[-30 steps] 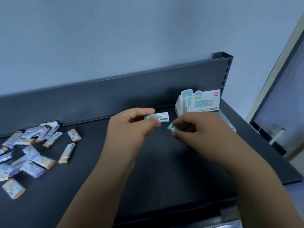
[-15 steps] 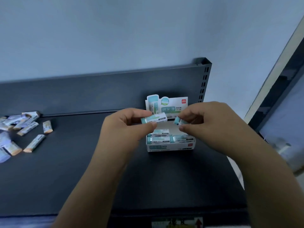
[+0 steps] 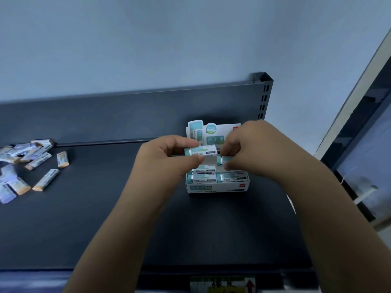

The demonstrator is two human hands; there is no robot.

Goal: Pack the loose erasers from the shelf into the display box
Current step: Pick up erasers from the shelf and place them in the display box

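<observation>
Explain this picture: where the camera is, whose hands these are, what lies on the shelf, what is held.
No machine here: the camera sits on a person's head, looking down at their own hands. The left hand pinches a white-and-teal eraser; the right hand pinches a second eraser, mostly hidden by its fingers. Both are held over the open display box on the dark shelf; packed erasers already lie in it. Far left lies a pile of loose erasers in purplish wrappers.
</observation>
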